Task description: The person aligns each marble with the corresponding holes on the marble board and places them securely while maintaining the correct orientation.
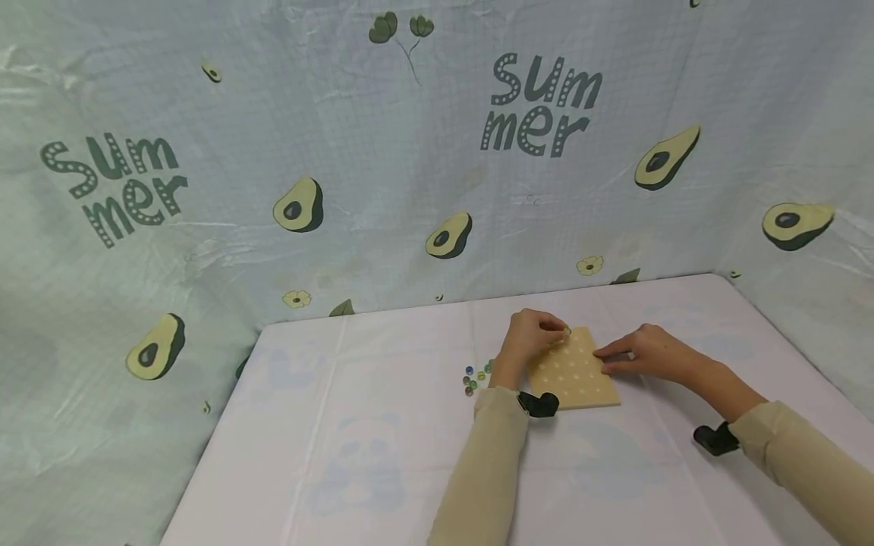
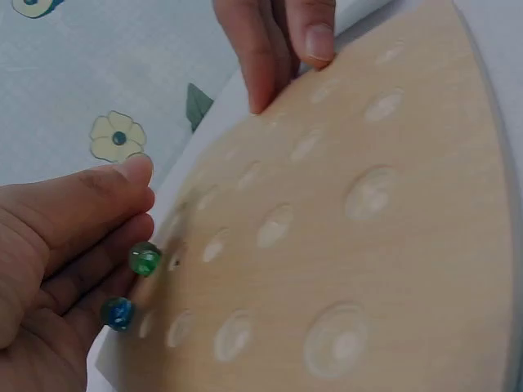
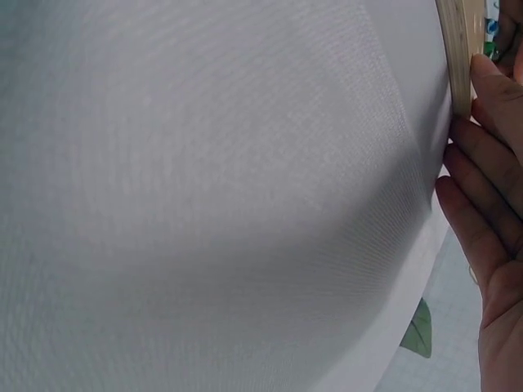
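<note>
Probably light and stiff, the wooden board point(image 1: 592, 393) lies right of centre, nearer the tabletop point(image 1: 403, 379)'s far edge; take it by its sides. Off its left edge sit loose marbles point(image 1: 473, 385), likely hard and slippery. The right hand point(image 1: 653, 353) rests thumb and finger, slightly apart, on the board's right edge. Beyond, the left hand point(image 1: 531, 334) holds a green marble point(image 2: 145, 258) and a blue marble point(image 2: 118, 313) in curled fingers; pinch them mid-height.
</note>
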